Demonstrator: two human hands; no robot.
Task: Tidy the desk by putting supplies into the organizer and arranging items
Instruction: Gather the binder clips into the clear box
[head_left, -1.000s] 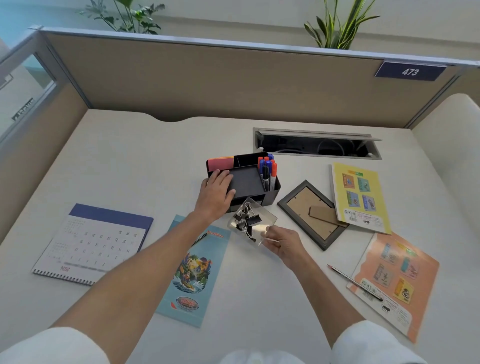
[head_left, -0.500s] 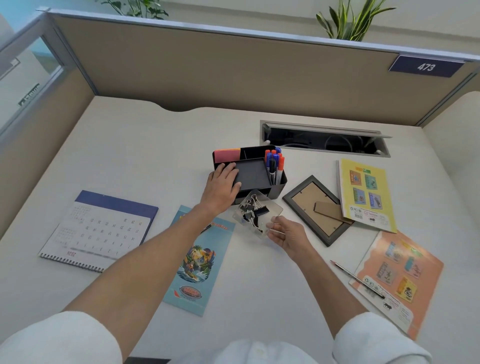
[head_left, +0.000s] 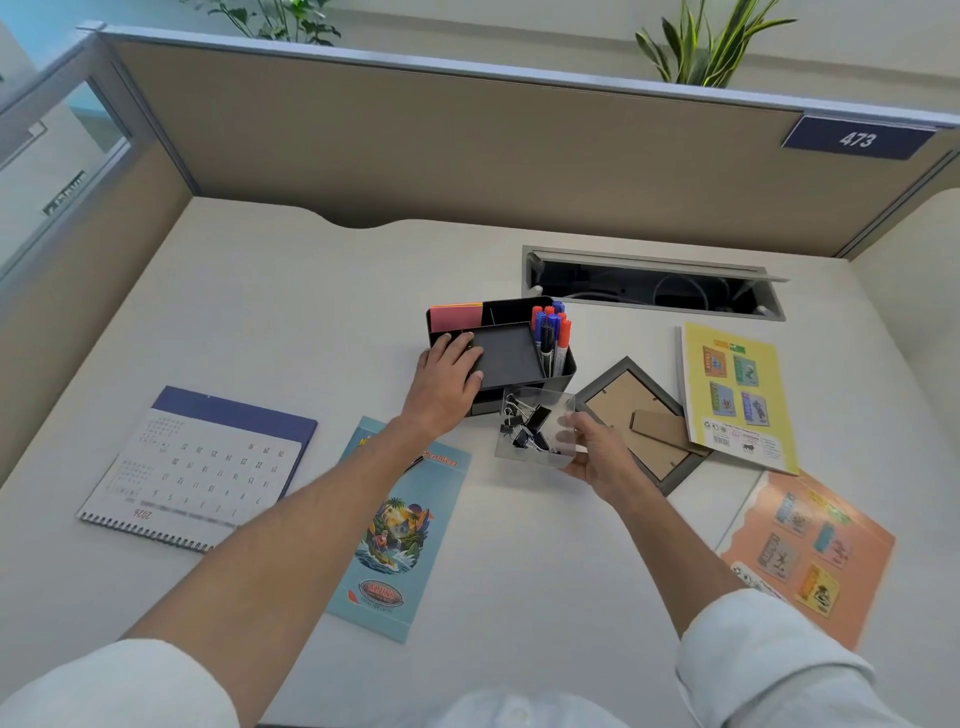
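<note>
A dark grey desk organizer (head_left: 563, 366) stands at the desk's middle, holding red and blue markers (head_left: 550, 332) at its right and pink-orange sticky notes (head_left: 454, 316) at its back left. My left hand (head_left: 447, 382) rests on the organizer's front left corner, fingers lying over its shallow tray. My right hand (head_left: 597, 454) grips a clear plastic box (head_left: 535, 426) of black binder clips (head_left: 527, 428) by its right side, just in front of the organizer. The box looks slightly tilted.
A photo frame (head_left: 636, 423) lies face down right of the box. A yellow booklet (head_left: 735, 395) and an orange booklet (head_left: 808, 545) lie further right. A blue brochure (head_left: 402, 530), with a pen half hidden by my forearm, and a calendar (head_left: 200, 467) lie left. A cable slot (head_left: 654, 286) opens behind.
My right hand has shifted its grip further along the clear box's right side and the box sits closer to the organizer's front. My left hand stays on the organizer.
</note>
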